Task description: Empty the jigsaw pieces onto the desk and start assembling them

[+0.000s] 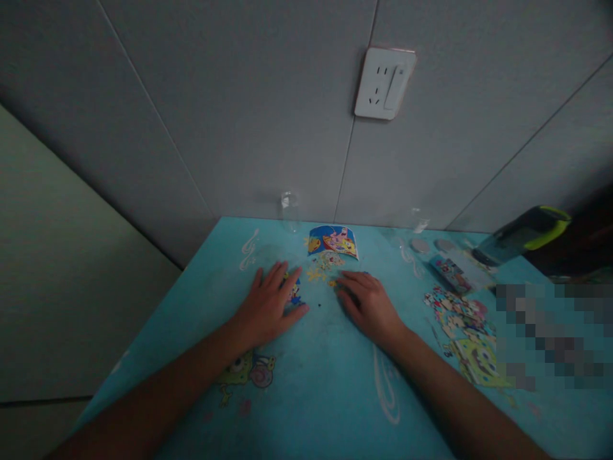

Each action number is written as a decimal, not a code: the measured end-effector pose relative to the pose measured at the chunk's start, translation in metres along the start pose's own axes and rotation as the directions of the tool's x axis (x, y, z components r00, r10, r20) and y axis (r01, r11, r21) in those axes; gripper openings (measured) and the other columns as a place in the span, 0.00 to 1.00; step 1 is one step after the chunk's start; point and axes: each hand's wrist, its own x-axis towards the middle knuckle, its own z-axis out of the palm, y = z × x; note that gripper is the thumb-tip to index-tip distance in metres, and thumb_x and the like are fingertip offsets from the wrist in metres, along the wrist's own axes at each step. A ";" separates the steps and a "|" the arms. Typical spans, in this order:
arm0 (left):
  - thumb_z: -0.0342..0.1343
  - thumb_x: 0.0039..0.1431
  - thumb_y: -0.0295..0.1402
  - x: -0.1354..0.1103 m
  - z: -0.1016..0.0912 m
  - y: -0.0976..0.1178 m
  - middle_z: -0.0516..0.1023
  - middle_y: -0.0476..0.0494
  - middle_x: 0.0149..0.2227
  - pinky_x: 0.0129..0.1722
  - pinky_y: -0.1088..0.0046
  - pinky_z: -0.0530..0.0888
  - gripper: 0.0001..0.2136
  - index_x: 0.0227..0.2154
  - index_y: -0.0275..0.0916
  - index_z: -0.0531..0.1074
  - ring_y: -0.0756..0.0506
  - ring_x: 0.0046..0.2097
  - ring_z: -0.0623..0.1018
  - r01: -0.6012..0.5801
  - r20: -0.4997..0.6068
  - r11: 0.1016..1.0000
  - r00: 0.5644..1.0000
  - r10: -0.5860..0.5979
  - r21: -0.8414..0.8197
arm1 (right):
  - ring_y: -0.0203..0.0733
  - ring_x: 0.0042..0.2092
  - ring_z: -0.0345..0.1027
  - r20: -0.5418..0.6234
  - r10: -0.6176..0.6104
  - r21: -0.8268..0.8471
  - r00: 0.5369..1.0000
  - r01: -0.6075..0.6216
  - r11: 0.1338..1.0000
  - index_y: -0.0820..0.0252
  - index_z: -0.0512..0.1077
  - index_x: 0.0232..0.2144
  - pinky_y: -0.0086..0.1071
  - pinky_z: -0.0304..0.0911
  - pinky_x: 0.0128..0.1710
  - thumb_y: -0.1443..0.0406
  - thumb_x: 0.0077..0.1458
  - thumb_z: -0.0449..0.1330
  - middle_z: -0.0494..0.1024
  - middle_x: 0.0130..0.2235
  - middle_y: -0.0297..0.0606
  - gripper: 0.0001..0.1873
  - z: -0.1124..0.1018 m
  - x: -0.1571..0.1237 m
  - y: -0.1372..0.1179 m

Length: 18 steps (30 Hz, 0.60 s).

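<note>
1. I see a small joined cluster of puzzle pieces, blue with yellow and a little white. It lies flat on the surface, just below and left of the picture card. My left grip lies spread and palm down over its left part, so only part of its outline shows.
2. A scatter of loose pieces, pale yellow and whitish, lies flat right under the picture card's lower edge. I cannot tell whether they touch it.
3. One tiny yellow piece sits below the picture card, under that scatter, just beside the fingertips of my flat right grip.
</note>
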 end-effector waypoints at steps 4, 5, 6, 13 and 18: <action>0.48 0.67 0.53 0.000 0.004 -0.002 0.53 0.34 0.71 0.67 0.38 0.51 0.34 0.70 0.46 0.49 0.30 0.71 0.53 0.003 -0.028 1.000 1.000 -0.002 0.011 | 0.48 0.51 0.70 0.028 0.100 -0.187 0.995 -0.093 0.978 0.58 0.77 0.50 0.42 0.64 0.54 0.62 0.69 0.52 0.79 0.50 0.45 0.16 -0.010 0.010 0.017; 0.48 0.67 0.53 0.000 0.005 -0.003 0.53 0.34 0.71 0.67 0.38 0.51 0.34 0.70 0.46 0.49 0.30 0.71 0.53 0.003 -0.029 1.000 1.000 -0.003 0.012 | 0.47 0.49 0.71 0.038 0.116 -0.222 0.993 -0.104 0.969 0.59 0.77 0.50 0.41 0.64 0.53 0.62 0.69 0.51 0.79 0.48 0.45 0.16 -0.012 0.015 0.020; 0.48 0.67 0.52 0.000 0.005 -0.003 0.53 0.34 0.71 0.67 0.38 0.51 0.33 0.70 0.46 0.49 0.30 0.71 0.52 0.004 -0.025 1.000 1.000 -0.004 0.013 | 0.47 0.48 0.71 0.049 0.124 -0.248 0.991 -0.108 0.963 0.59 0.77 0.50 0.40 0.64 0.52 0.62 0.69 0.51 0.79 0.46 0.46 0.17 -0.013 0.020 0.023; 0.46 0.70 0.48 0.001 0.003 -0.002 0.51 0.34 0.71 0.68 0.39 0.49 0.33 0.71 0.40 0.45 0.34 0.72 0.51 0.014 0.029 1.000 0.999 -0.015 0.028 | 0.49 0.45 0.70 0.089 0.156 -0.372 0.984 -0.113 0.921 0.56 0.80 0.44 0.39 0.62 0.49 0.57 0.66 0.56 0.78 0.42 0.46 0.15 0.000 0.056 0.023; 0.46 0.70 0.47 0.000 -0.003 0.003 0.53 0.35 0.71 0.68 0.39 0.49 0.30 0.70 0.40 0.49 0.33 0.71 0.53 0.006 0.026 1.000 1.000 -0.006 0.002 | 0.52 0.46 0.68 0.072 0.183 -0.431 0.981 -0.135 0.892 0.60 0.80 0.34 0.44 0.59 0.49 0.58 0.68 0.51 0.77 0.41 0.49 0.20 0.008 0.063 0.015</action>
